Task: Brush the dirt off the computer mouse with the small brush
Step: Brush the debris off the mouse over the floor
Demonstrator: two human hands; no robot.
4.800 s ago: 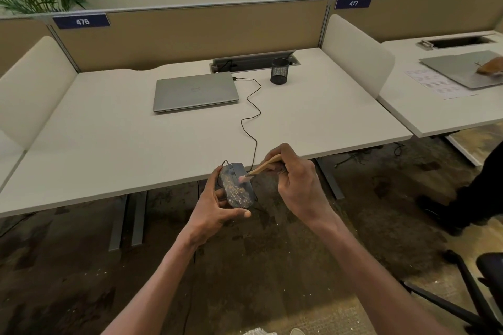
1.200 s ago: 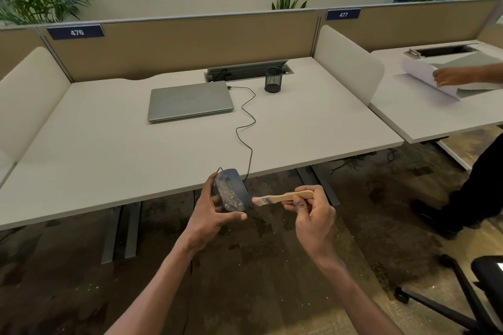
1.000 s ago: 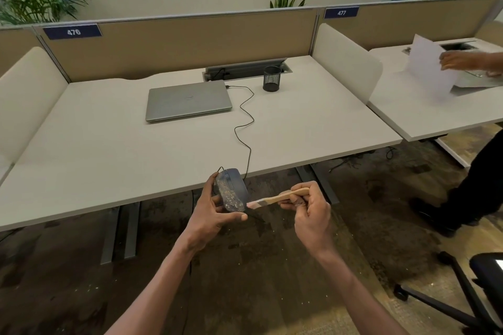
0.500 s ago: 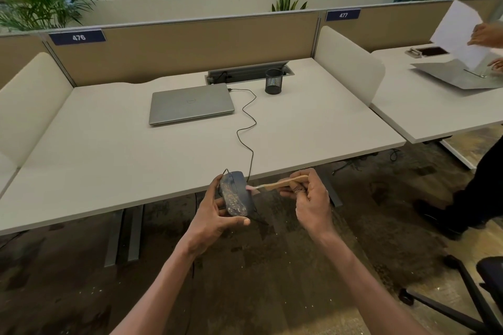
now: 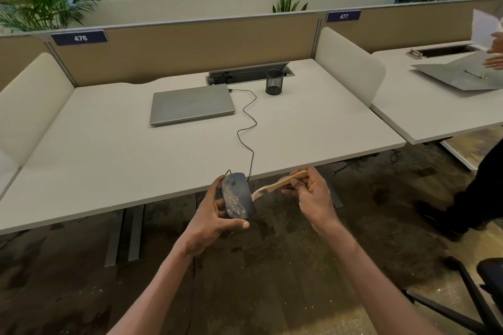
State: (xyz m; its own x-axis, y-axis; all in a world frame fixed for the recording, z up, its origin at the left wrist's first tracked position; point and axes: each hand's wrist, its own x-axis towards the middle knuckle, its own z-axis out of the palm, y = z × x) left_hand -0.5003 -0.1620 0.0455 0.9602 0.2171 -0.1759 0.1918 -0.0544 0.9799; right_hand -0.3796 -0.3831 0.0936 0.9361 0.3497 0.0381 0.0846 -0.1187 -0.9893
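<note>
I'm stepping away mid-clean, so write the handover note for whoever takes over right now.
Left hand: holds the computer mouse off the desk edge, its cable running up to the laptop.
Right hand: fingers grip the small brush by its wooden handle, bristles at the mouse's right side.
Done: nothing can be confirmed; the right side looks cleaner.
Left: a thick band of dirt covers the mouse's left side; brush it off.

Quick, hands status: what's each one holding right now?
Left hand: closed on the mouse.
Right hand: closed on the brush.
</note>
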